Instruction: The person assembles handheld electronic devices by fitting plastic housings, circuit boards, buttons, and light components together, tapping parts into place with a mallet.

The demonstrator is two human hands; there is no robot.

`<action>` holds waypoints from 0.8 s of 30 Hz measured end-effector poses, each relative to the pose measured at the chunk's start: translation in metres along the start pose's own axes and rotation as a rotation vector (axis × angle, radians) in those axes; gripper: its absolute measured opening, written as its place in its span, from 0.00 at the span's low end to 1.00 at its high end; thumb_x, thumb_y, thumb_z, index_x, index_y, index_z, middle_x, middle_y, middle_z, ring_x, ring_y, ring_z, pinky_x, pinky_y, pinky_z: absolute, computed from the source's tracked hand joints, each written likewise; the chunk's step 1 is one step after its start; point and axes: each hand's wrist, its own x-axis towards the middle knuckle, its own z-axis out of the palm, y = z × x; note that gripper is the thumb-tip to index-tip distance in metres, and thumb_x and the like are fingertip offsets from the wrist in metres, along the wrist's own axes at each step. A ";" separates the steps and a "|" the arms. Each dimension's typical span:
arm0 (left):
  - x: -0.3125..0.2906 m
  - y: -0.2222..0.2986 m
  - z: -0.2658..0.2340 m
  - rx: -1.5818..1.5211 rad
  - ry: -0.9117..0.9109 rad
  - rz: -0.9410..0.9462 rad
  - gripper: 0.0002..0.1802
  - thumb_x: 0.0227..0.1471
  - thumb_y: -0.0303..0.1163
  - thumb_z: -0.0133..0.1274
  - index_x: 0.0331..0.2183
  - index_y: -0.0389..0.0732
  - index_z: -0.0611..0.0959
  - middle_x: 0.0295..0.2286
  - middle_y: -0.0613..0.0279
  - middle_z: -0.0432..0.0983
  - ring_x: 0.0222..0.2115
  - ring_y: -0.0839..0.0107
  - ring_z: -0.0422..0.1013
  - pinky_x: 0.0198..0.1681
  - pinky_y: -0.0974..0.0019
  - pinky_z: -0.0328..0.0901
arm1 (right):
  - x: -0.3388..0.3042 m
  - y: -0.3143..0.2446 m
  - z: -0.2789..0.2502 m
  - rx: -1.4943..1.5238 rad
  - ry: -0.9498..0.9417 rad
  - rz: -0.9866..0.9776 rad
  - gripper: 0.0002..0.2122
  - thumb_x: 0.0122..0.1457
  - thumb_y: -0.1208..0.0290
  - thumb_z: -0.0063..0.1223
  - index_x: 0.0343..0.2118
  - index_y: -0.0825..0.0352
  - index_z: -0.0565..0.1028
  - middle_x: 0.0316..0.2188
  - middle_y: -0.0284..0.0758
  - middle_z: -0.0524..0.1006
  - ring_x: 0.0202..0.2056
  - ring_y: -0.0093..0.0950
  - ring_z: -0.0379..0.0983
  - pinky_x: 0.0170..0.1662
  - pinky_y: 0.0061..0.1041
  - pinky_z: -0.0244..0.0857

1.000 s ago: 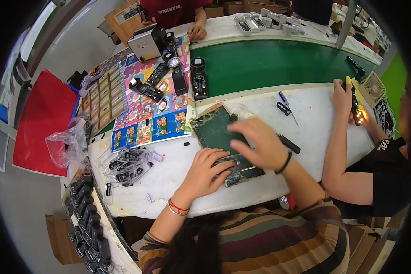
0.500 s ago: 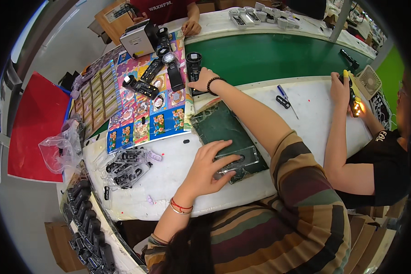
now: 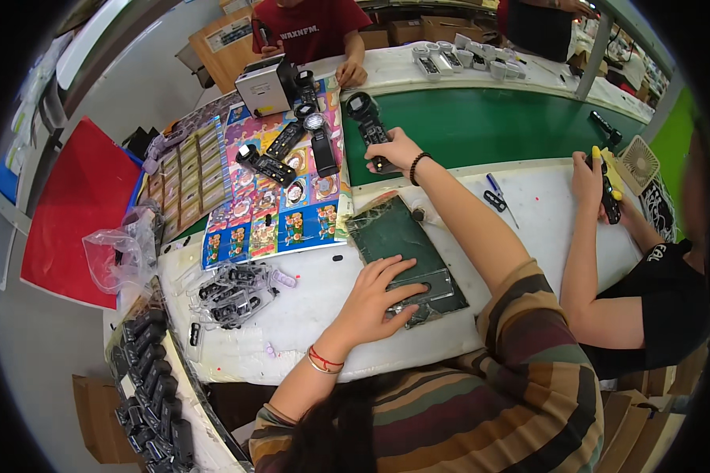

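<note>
My right hand [image 3: 398, 152] reaches far forward, its fingers closed round the lower end of a black flashlight [image 3: 364, 114] with a round head. The flashlight slants over the green surface, head pointing away from me. Near me, my left hand [image 3: 377, 303] lies with fingers spread on a clear plastic piece [image 3: 436, 287] with a dark slot. That piece rests on a dark green board [image 3: 390, 229] with worn, taped edges. Left of the right hand, several more black flashlights [image 3: 321, 150] lie on a colourful printed sheet [image 3: 248, 209].
Clear plastic parts with black inserts [image 3: 233, 293] are heaped at left. A screwdriver [image 3: 495, 185] and a small black part [image 3: 495, 201] lie at right. A co-worker's hands [image 3: 588, 181] hold a black and yellow device. A white box [image 3: 265, 85] stands at the back.
My right hand has moved right with the flashlight, which now tilts instead of standing straight in view. My left hand stays on the clear piece. The glow at the co-worker's device is gone.
</note>
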 end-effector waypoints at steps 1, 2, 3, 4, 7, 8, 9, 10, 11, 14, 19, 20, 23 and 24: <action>-0.001 0.001 0.000 0.005 0.012 -0.001 0.16 0.45 0.34 0.59 0.40 0.51 0.83 0.53 0.56 0.67 0.56 0.52 0.58 0.58 0.50 0.53 | -0.001 -0.005 -0.002 0.003 -0.060 -0.006 0.25 0.40 0.83 0.65 0.38 0.77 0.60 0.26 0.46 0.73 0.21 0.35 0.76 0.22 0.35 0.74; -0.004 0.001 0.000 0.012 0.020 -0.012 0.16 0.45 0.34 0.59 0.40 0.50 0.83 0.53 0.56 0.67 0.56 0.52 0.59 0.58 0.51 0.53 | 0.004 -0.007 0.000 -0.028 -0.094 0.006 0.24 0.41 0.81 0.64 0.38 0.78 0.61 0.26 0.46 0.73 0.21 0.35 0.76 0.22 0.34 0.74; -0.001 0.001 -0.001 0.019 0.023 -0.006 0.16 0.45 0.34 0.59 0.40 0.50 0.83 0.52 0.55 0.67 0.56 0.52 0.59 0.58 0.51 0.53 | 0.012 -0.009 -0.006 -0.058 -0.114 0.007 0.23 0.42 0.80 0.64 0.38 0.78 0.61 0.25 0.45 0.73 0.21 0.35 0.76 0.22 0.33 0.74; -0.001 0.000 -0.001 0.006 0.031 -0.001 0.16 0.45 0.34 0.59 0.40 0.50 0.83 0.52 0.55 0.67 0.56 0.51 0.59 0.58 0.51 0.53 | 0.022 -0.006 -0.012 -0.161 -0.137 0.008 0.28 0.41 0.71 0.68 0.40 0.80 0.63 0.28 0.47 0.75 0.20 0.34 0.76 0.25 0.32 0.74; 0.003 -0.001 0.005 -0.020 0.044 0.039 0.17 0.44 0.33 0.60 0.41 0.50 0.83 0.52 0.54 0.67 0.55 0.51 0.60 0.57 0.52 0.55 | 0.068 0.017 -0.037 -0.686 0.097 -0.084 0.43 0.31 0.54 0.73 0.43 0.84 0.64 0.36 0.50 0.77 0.31 0.36 0.78 0.35 0.30 0.73; -0.003 -0.003 0.004 -0.022 0.048 0.026 0.16 0.45 0.34 0.60 0.41 0.50 0.83 0.52 0.53 0.67 0.55 0.50 0.60 0.57 0.51 0.55 | 0.071 0.027 -0.025 -0.655 0.110 -0.036 0.43 0.32 0.54 0.72 0.44 0.84 0.62 0.37 0.51 0.76 0.37 0.37 0.77 0.38 0.31 0.73; 0.003 0.000 0.007 -0.019 0.043 0.068 0.17 0.45 0.34 0.60 0.41 0.50 0.82 0.52 0.53 0.67 0.54 0.50 0.60 0.56 0.51 0.55 | 0.090 0.036 -0.040 -0.691 0.210 -0.058 0.43 0.34 0.53 0.72 0.47 0.80 0.62 0.38 0.52 0.76 0.39 0.40 0.77 0.43 0.33 0.71; 0.001 -0.001 0.006 -0.018 0.040 0.067 0.17 0.45 0.34 0.60 0.41 0.50 0.82 0.52 0.52 0.66 0.54 0.50 0.60 0.56 0.51 0.55 | 0.094 0.042 -0.031 -0.693 0.265 -0.134 0.42 0.35 0.52 0.71 0.48 0.77 0.62 0.39 0.52 0.76 0.40 0.42 0.76 0.44 0.34 0.70; -0.001 -0.002 0.005 -0.019 0.037 0.069 0.17 0.46 0.34 0.59 0.42 0.50 0.82 0.52 0.52 0.66 0.54 0.50 0.60 0.56 0.51 0.56 | 0.097 0.046 -0.022 -0.693 0.323 -0.210 0.41 0.37 0.51 0.70 0.49 0.74 0.62 0.40 0.51 0.76 0.41 0.44 0.76 0.46 0.35 0.69; 0.003 -0.004 0.006 -0.032 0.002 0.091 0.18 0.46 0.35 0.59 0.43 0.50 0.81 0.53 0.51 0.64 0.55 0.50 0.59 0.56 0.51 0.55 | 0.106 0.047 -0.002 -1.092 0.591 -0.839 0.30 0.47 0.55 0.63 0.48 0.70 0.65 0.44 0.49 0.71 0.48 0.44 0.67 0.53 0.37 0.61; -0.005 -0.003 0.002 -0.008 -0.014 0.087 0.20 0.47 0.36 0.59 0.45 0.52 0.80 0.56 0.51 0.61 0.56 0.50 0.58 0.57 0.51 0.54 | 0.064 0.022 0.088 -1.413 -0.050 -0.373 0.36 0.45 0.39 0.56 0.43 0.74 0.73 0.42 0.48 0.76 0.48 0.44 0.69 0.49 0.37 0.66; -0.003 -0.001 0.001 -0.014 -0.028 0.088 0.21 0.47 0.36 0.59 0.46 0.50 0.79 0.56 0.51 0.61 0.56 0.50 0.57 0.58 0.51 0.53 | 0.065 0.024 0.093 -1.501 -0.059 -0.316 0.35 0.45 0.40 0.57 0.42 0.74 0.74 0.42 0.46 0.76 0.49 0.42 0.69 0.50 0.35 0.65; -0.001 -0.004 -0.002 -0.055 -0.018 0.059 0.23 0.47 0.37 0.59 0.47 0.48 0.78 0.56 0.50 0.60 0.57 0.49 0.56 0.59 0.51 0.52 | 0.065 0.014 0.108 -1.512 -0.125 -0.057 0.35 0.42 0.39 0.57 0.44 0.69 0.76 0.46 0.45 0.75 0.54 0.40 0.66 0.58 0.42 0.54; -0.002 -0.005 -0.004 -0.094 0.009 0.031 0.24 0.47 0.38 0.59 0.48 0.47 0.77 0.56 0.49 0.59 0.57 0.49 0.56 0.59 0.51 0.52 | 0.062 0.012 0.110 -1.458 -0.123 0.004 0.36 0.40 0.38 0.58 0.44 0.68 0.76 0.48 0.46 0.74 0.56 0.41 0.64 0.60 0.46 0.50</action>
